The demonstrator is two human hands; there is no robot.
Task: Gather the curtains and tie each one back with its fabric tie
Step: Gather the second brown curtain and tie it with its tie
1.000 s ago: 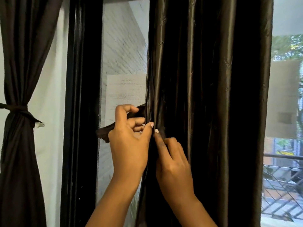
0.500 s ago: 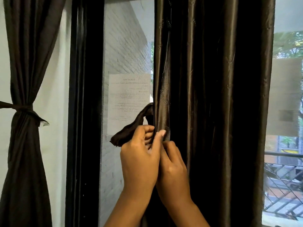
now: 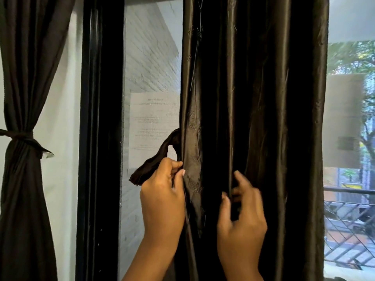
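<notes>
A dark brown satin curtain (image 3: pixel 253 110) hangs loose in folds over the middle of the window. Its fabric tie (image 3: pixel 154 161) sticks out from the curtain's left edge and droops left. My left hand (image 3: pixel 162 199) pinches the curtain's left edge together with the tie's near end. My right hand (image 3: pixel 241 211) is further right, its fingers curled into a fold of the curtain, slightly blurred. A second dark curtain (image 3: pixel 24 78) at the far left is gathered and bound at its waist by its own tie (image 3: pixel 20 135).
A black window frame post (image 3: pixel 101 138) stands between the two curtains. Behind the glass are a white brick wall and a taped paper notice (image 3: pixel 152 122). At the right, a balcony railing (image 3: pixel 349 220) and trees show outside.
My right hand has slid right from beside the left hand and taken a fold further across the curtain. My left hand stays on the curtain edge and tie.
</notes>
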